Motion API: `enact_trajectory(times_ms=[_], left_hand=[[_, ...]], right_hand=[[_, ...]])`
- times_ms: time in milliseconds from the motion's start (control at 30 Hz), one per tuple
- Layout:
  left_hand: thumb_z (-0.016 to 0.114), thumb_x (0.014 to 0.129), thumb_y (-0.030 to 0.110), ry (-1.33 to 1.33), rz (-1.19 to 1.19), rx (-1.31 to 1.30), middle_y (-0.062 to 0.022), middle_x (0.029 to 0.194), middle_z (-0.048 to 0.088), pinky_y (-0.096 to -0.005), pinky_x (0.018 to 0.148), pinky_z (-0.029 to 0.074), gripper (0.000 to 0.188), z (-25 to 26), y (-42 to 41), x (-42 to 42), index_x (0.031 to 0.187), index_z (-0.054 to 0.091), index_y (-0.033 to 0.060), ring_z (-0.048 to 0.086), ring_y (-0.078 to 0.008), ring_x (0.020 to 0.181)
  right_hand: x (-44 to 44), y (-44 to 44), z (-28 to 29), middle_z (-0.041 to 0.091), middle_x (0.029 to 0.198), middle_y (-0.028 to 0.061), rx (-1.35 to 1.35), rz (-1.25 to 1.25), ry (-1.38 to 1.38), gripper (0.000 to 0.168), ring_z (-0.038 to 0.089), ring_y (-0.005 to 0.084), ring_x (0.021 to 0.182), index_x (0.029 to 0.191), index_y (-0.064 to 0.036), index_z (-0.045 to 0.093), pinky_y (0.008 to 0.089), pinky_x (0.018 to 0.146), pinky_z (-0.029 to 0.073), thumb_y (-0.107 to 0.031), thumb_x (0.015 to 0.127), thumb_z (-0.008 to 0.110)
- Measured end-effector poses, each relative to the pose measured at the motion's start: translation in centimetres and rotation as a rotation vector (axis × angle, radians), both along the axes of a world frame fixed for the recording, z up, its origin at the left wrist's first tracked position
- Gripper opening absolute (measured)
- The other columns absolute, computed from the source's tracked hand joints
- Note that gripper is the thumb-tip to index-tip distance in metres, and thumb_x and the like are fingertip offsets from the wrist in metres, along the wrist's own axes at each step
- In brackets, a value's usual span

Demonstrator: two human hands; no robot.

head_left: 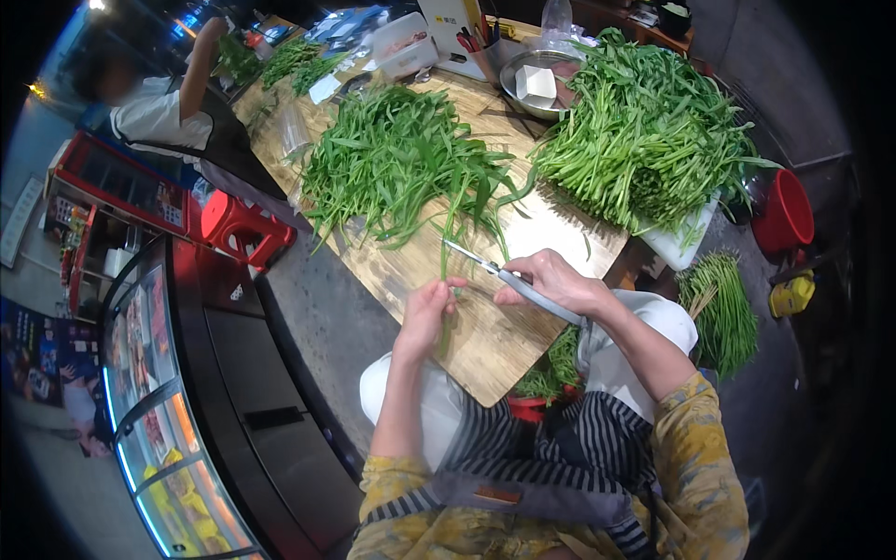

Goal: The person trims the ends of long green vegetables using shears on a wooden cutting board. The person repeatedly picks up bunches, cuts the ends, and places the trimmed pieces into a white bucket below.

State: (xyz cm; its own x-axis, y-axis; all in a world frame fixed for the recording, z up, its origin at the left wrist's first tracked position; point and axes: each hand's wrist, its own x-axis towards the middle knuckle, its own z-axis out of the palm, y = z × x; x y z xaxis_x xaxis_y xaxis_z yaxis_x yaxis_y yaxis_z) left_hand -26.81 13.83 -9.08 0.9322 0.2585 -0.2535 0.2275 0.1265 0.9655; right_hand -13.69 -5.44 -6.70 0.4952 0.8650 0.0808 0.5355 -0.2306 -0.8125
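My left hand (425, 311) grips a green stem of water spinach (448, 245) near the front of the wooden table (490, 350). Grey-handled scissors (521, 283) are in my right hand (549, 280), their blades pointing up and left, with the tip close beside that stem. Whether the blades are apart is too small to tell. Just beyond my hands lies a loose, leafy pile of water spinach (399, 161). To the right, a taller heap of greens (630, 133) rests with its cut stems towards me, partly over a white board (682, 241).
A metal bowl (514, 73) and a plastic tub (402, 45) stand at the back. Below the tabletop is a red container (525, 409) with green trimmings. A bundle of stems (724, 315) sits at right. Left are a red stool (241, 227), a display fridge (175, 420) and another person (168, 119).
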Motion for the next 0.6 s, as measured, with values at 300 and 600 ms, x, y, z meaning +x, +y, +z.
enact_trajectory(times_ms=[300, 600], left_hand=[[0.050, 0.093, 0.021, -0.027, 0.018, 0.479, 0.0031, 0.057, 0.048, -0.0232, 0.046, 0.036, 0.022, 0.9, -4.2, -2.0, 0.095, 0.063, 0.0029, 0.045, -0.0060, 0.049], [0.071, 0.074, 0.015, -0.522, -0.411, 0.996, -0.0187, 0.095, 0.062, -0.0382, 0.069, 0.051, 0.038, -0.2, -13.4, -0.5, 0.108, 0.059, 0.0023, 0.062, -0.0340, 0.083]], right_hand=[[2.4, -1.4, 2.2, 0.047, 0.051, 0.0007, 0.177, -0.212, 0.125, 0.040, 0.044, 0.0064, 0.045, 0.078, -0.001, 0.061, 0.0250, 0.040, 0.034, -0.040, 0.077, 0.072], [3.5, -8.6, 3.3, 0.043, 0.052, -0.0047, 0.242, -0.454, 0.318, 0.037, 0.043, 0.0043, 0.044, 0.077, -0.002, 0.059, 0.0210, 0.038, 0.036, -0.038, 0.081, 0.068]])
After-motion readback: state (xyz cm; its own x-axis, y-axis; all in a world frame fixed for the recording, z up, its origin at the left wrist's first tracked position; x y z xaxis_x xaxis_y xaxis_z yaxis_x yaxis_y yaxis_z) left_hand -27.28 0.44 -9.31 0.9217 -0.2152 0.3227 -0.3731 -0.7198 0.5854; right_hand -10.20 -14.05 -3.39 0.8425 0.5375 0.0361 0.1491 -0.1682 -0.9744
